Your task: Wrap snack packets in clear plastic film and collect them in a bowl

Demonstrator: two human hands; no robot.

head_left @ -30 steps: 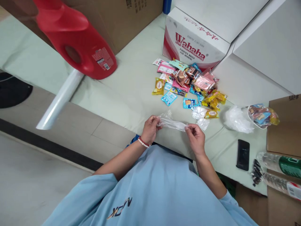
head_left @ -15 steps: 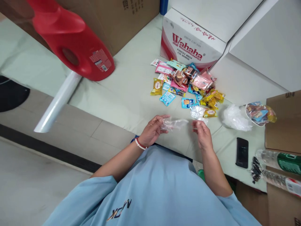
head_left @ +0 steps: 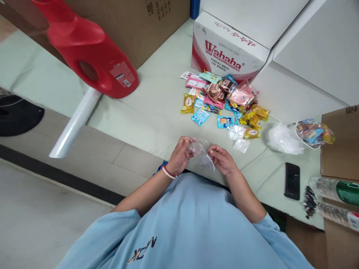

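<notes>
A small clear plastic bag [head_left: 202,154] is stretched between my two hands above the table's front edge. My left hand [head_left: 181,154], with a beaded bracelet at the wrist, pinches one side of it. The fingers of my right hand [head_left: 221,158] are closed on the other side. Beyond the hands lies a heap of wrapped snacks [head_left: 215,93] in several colours. Nearest my right hand are crumpled clear plastic pieces [head_left: 238,137], with a yellow snack packet [head_left: 251,133] beside them.
A white-and-red Wahaha carton [head_left: 224,48] stands behind the heap. To the right are a white plastic bundle [head_left: 284,139], a container of snacks [head_left: 314,132], a phone [head_left: 292,181] and bottles [head_left: 333,186]. A red jug [head_left: 98,56] and a clear roll [head_left: 75,125] are at left.
My right hand let go of the bag's far end and moved away to the right, then came back and took hold of it closer to my left hand. The left hand kept its grip.
</notes>
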